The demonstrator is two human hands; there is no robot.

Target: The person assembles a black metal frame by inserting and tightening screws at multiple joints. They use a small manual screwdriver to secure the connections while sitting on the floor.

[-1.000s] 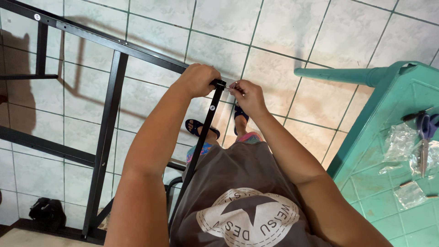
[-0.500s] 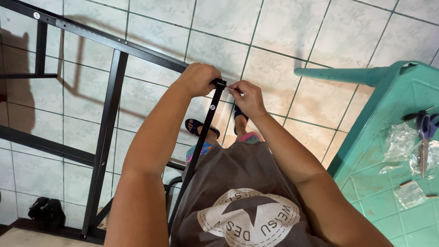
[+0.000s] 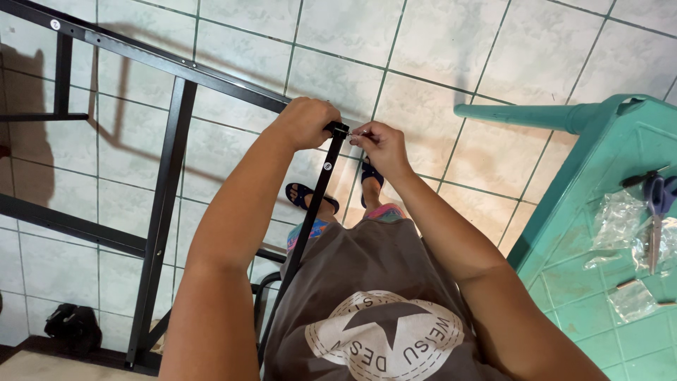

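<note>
Hands barely shifted from a second ago: the left hand (image 3: 307, 121) stays wrapped around the top of the black metal bar (image 3: 315, 204) at frame centre, while the right hand (image 3: 383, 147) keeps its fingertips pinched on a small screw (image 3: 358, 133) at the bar's end, so the fastening looks unfinished. Scissors (image 3: 657, 212) lie on the green table (image 3: 564, 296) at right.

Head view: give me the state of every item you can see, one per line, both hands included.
Left hand: closed around the top end of the black metal bar.
Right hand: fingertips pinching a small screw at the bar's top end.
Black metal bar: upright, tilted, held.
Black metal frame: partly assembled, standing on the tiled floor.
Scissors: closed, lying on the green table.
Clear plastic bags: crumpled, lying loose.
</note>
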